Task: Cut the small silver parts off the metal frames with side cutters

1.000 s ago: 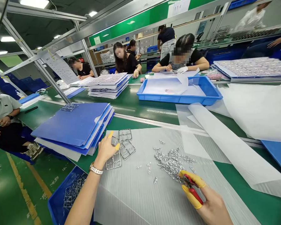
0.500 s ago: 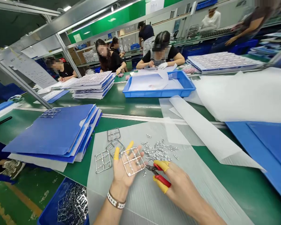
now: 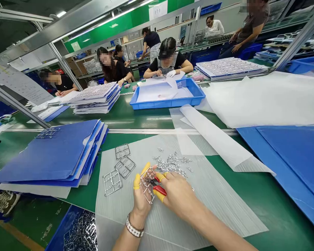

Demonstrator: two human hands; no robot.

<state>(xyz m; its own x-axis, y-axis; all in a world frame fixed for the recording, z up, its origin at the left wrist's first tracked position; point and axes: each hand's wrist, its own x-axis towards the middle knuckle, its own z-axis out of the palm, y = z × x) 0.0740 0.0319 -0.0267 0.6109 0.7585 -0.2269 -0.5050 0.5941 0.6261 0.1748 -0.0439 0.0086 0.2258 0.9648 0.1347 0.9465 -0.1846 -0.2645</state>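
My left hand [image 3: 142, 197], with yellow finger cots, grips a silver sprue frame [image 3: 149, 199] of small parts, tilted up over the sheet. My right hand [image 3: 179, 193], also in yellow finger cots, is closed round red-handled nippers [image 3: 159, 190]. Their jaws reach into the frame, among its small parts; whether they bite on one I cannot tell. Just beyond my hands lies a loose heap of small silver pieces [image 3: 171, 162]. To the left on the translucent sheet [image 3: 214, 209] are three more sprue frames, the nearest one [image 3: 112, 182] flat beside my left hand.
A stack of blue folders [image 3: 49, 153] stands at the left, with a bin [image 3: 59, 226] of sprue scraps below. Across the bench are a blue tray [image 3: 170, 103] and several people. White wrapping sheet [image 3: 264, 101] and blue boards [image 3: 290, 157] lie at the right.
My right hand has moved left, bringing the nippers into the sprue frame. The left hand has turned and tilted the frame more upright, its fingers closing on it. The view has shifted somewhat.
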